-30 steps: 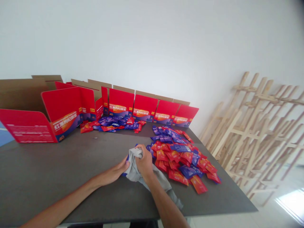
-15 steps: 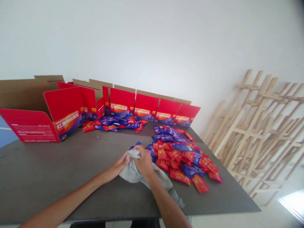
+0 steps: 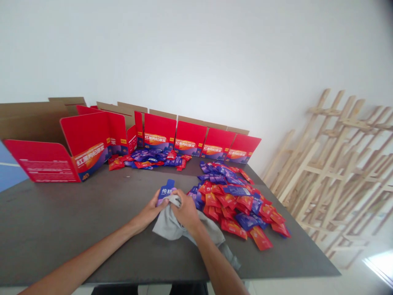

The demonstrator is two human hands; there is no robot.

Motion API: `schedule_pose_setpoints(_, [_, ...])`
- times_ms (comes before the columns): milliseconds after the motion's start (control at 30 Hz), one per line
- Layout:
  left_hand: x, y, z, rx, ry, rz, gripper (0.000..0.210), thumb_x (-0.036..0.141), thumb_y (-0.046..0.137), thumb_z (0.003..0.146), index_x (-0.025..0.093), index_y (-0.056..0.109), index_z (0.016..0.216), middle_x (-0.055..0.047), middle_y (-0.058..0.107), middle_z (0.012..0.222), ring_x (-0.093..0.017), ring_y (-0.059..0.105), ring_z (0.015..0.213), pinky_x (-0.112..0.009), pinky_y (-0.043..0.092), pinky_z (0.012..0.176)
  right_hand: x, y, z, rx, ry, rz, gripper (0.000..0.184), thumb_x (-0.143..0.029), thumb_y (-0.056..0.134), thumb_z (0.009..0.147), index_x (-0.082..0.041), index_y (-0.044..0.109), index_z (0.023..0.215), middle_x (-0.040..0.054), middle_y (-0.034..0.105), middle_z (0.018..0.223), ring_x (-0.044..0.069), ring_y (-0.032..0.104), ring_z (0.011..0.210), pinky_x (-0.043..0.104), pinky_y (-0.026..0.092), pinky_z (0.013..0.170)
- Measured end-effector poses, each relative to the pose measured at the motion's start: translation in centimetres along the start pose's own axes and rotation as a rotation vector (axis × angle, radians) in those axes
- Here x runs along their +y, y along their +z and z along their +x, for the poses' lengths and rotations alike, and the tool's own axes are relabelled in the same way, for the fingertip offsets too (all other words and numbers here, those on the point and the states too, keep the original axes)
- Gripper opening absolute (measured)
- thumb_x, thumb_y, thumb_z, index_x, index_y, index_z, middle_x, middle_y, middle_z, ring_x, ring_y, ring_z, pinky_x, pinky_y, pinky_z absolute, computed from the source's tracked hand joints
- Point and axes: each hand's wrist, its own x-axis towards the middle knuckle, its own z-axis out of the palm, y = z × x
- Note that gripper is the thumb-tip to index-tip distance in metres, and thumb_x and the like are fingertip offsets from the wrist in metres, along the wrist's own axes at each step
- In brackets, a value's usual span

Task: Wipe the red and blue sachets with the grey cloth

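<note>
Between my hands is a purple sachet with white lettering, its notched top pointing away from me. My left hand grips the sachet by its left side. A grey cloth is bunched in my right hand, pressed against the sachet's lower part, which the cloth hides. The rest of the cloth trails over the table toward the front right. Just right of my right hand lies a large heap of red and purple sachets.
Open red cartons line the back of the dark table, with a bigger one at the left. A smaller sachet pile lies before them. Wooden frames lean against the wall at right.
The purple sachet, mostly covered by my hands before, now shows its lettered face. My hands have shifted slightly, and the cloth sits lower on the sachet.
</note>
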Motion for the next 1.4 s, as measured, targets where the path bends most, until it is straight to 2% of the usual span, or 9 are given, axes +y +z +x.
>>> schedule_pose_setpoints(133, [1.4,0.3,-0.1,0.118,-0.128,-0.179,0.058,0.044,0.074,0.077,0.023,0.053,0.127,-0.002,0.072,0.089,-0.014,0.068,0.07,-0.024,0.055,0.065,0.3,-0.2,0.2,0.161,0.115,0.008,0.021,-0.015,0.049,0.081,-0.023,0.059,0.098,0.0005,0.068,0.087,0.017,0.064,0.084,0.027,0.047,0.081])
schedule_pose_setpoints(233, [1.0,-0.1,0.2,0.166,-0.173,-0.176,0.047,0.048,0.067,0.081,0.024,0.055,0.12,0.007,0.058,0.06,-0.008,0.045,0.037,-0.018,0.034,0.035,-0.1,0.2,-0.1,0.083,0.052,0.061,0.024,-0.013,0.05,0.078,-0.022,0.059,0.098,0.0,0.067,0.087,0.016,0.064,0.082,0.026,0.047,0.079])
schedule_pose_setpoints(300, [0.5,-0.4,0.3,0.16,-0.126,-0.099,0.046,0.054,0.061,0.083,0.023,0.058,0.118,0.006,0.058,0.06,-0.011,0.048,0.041,-0.02,0.037,0.038,-0.5,0.5,-0.3,0.0,-0.034,0.122,0.025,-0.012,0.049,0.075,-0.021,0.058,0.097,-0.0007,0.065,0.087,0.015,0.062,0.079,0.024,0.046,0.075])
schedule_pose_setpoints(400, [-0.1,-0.6,0.2,0.092,0.035,0.087,0.05,0.062,0.055,0.084,0.02,0.067,0.109,-0.004,0.072,0.089,-0.023,0.067,0.088,-0.033,0.053,0.082,-1.0,0.8,-0.6,-0.061,-0.125,0.196,0.023,-0.013,0.049,0.074,-0.02,0.058,0.094,-0.0022,0.062,0.081,0.013,0.059,0.071,0.021,0.045,0.069])
schedule_pose_setpoints(533, [0.4,-0.5,-0.8,-0.086,0.116,0.23,0.062,0.068,0.039,0.089,0.023,0.066,0.121,-0.006,0.07,0.117,-0.03,0.055,0.121,-0.04,0.032,0.113,-0.7,0.9,-0.4,0.028,-0.095,0.22,0.018,-0.016,0.05,0.076,-0.02,0.057,0.092,-0.0014,0.061,0.08,0.013,0.059,0.073,0.022,0.045,0.069])
schedule_pose_setpoints(767, [1.3,-0.4,-1.8,-0.259,0.192,0.392,0.062,0.062,0.058,0.081,0.024,0.061,0.13,-0.005,0.073,0.102,-0.03,0.061,0.106,-0.039,0.043,0.1,-0.2,0.6,-0.2,0.181,0.025,0.249,0.019,-0.015,0.044,0.074,-0.02,0.052,0.09,-0.0027,0.056,0.075,0.013,0.055,0.069,0.022,0.045,0.066])
schedule_pose_setpoints(1067, [0.5,-0.5,-1.0,0.01,-0.033,0.078,0.056,0.067,0.047,0.083,0.02,0.072,0.1,-0.002,0.065,0.064,-0.024,0.063,0.07,-0.032,0.05,0.069,-1.1,0.7,-0.8,-0.268,-0.161,0.307,0.025,-0.013,0.053,0.067,-0.021,0.06,0.089,-0.0041,0.06,0.078,0.011,0.054,0.066,0.019,0.044,0.065])
schedule_pose_setpoints(1300, [0.5,-0.9,-1.5,-0.179,0.024,0.257,0.05,0.063,0.05,0.085,0.02,0.064,0.064,-0.003,0.065,0.067,-0.022,0.058,0.072,-0.032,0.048,0.07,-0.5,0.6,0.0,0.169,0.038,0.369,0.018,-0.015,0.049,0.073,-0.02,0.056,0.09,-0.0018,0.059,0.08,0.014,0.056,0.075,0.023,0.045,0.072])
schedule_pose_setpoints(1400, [0.3,-1.0,-1.4,-0.136,0.0,0.214,0.05,0.064,0.05,0.084,0.019,0.066,0.069,-0.004,0.066,0.068,-0.024,0.06,0.076,-0.034,0.048,0.073,-0.5,0.6,-0.1,0.062,0.019,0.364,0.018,-0.016,0.05,0.073,-0.02,0.057,0.089,-0.0022,0.059,0.079,0.013,0.056,0.072,0.022,0.046,0.07])
